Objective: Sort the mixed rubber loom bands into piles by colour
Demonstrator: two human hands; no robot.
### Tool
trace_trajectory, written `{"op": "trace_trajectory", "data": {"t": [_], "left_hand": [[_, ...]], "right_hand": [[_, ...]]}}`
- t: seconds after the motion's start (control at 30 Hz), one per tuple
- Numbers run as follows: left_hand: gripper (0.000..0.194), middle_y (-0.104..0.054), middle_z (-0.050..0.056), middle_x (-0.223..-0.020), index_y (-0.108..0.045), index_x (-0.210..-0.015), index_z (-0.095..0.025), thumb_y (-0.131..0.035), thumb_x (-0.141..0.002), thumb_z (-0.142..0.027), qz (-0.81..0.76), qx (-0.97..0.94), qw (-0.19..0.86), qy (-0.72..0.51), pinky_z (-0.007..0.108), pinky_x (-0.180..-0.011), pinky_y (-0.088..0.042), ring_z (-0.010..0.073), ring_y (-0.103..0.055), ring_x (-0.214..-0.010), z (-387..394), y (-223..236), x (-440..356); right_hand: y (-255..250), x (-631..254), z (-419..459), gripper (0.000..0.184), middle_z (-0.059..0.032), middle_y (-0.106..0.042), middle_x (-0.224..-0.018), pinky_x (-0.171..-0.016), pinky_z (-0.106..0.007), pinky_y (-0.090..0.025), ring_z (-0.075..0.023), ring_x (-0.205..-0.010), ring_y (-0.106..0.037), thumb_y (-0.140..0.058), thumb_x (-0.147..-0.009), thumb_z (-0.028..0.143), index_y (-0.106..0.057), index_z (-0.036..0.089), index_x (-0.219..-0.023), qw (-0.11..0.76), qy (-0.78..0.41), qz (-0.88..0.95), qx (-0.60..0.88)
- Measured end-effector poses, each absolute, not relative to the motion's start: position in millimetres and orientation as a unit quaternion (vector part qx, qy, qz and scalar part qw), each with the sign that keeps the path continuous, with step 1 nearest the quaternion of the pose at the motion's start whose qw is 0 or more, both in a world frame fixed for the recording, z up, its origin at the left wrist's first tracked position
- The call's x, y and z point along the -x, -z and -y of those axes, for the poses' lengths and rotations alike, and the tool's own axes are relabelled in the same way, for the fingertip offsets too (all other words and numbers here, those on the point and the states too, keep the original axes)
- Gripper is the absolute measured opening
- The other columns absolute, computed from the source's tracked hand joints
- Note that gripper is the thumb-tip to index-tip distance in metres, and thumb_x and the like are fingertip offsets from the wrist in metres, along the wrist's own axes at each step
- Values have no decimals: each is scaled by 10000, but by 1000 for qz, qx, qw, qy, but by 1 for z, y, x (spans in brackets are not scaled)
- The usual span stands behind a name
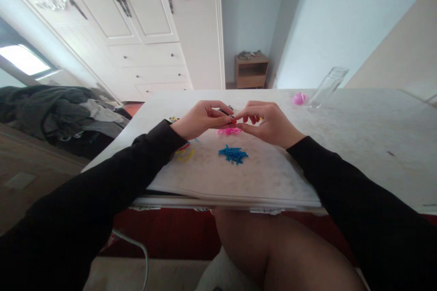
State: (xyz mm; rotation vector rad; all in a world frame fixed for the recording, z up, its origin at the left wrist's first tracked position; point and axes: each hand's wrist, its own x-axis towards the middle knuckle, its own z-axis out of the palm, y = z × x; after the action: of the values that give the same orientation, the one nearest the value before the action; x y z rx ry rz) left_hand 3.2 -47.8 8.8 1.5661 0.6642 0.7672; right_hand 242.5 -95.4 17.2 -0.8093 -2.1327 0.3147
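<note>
My left hand (201,119) and my right hand (269,123) meet over the white table (358,145), fingertips pinched together. Between them is a small red piece (234,121), and a thin black stick (223,112) runs through my left fingers. Just below the hands lies a pink heap of small elastic bands (229,131). A blue heap (233,154) lies nearer to me. Yellow and red bands (184,151) lie by my left wrist. Both arms wear black sleeves.
A clear glass bottle (327,86) lies tilted at the far right of the table beside a pink object (299,98). Clothes (58,111) are piled to the left. White wardrobes (143,22) and a small wooden cabinet (251,70) stand behind.
</note>
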Motion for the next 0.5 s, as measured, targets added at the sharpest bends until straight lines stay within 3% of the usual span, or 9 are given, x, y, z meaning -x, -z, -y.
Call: {"op": "trace_trajectory", "data": {"t": [0.2, 0.5], "left_hand": [[428, -848, 108, -961, -770, -1060, -121, -972, -755, -342, -267, -703, 585, -304, 308, -852, -648, 186, -818, -877, 50, -12, -4], [430, -846, 158, -1073, -797, -1052, -112, -957, -772, -397, -285, -692, 599, -283, 400, -998, -646, 251, -826, -1027, 55, -16, -3]], "right_hand": [[-17, -244, 95, 119, -4, -636, -715, -602, -281, -392, -113, -629, -516, -723, -874, 211, -825, 184, -819, 408, -132, 846, 317], [-28, -266, 92, 85, -1, -629, -664, -616, -309, -394, -136, -636, -533, -673, -745, 135, -671, 190, -681, 423, -118, 800, 409]]}}
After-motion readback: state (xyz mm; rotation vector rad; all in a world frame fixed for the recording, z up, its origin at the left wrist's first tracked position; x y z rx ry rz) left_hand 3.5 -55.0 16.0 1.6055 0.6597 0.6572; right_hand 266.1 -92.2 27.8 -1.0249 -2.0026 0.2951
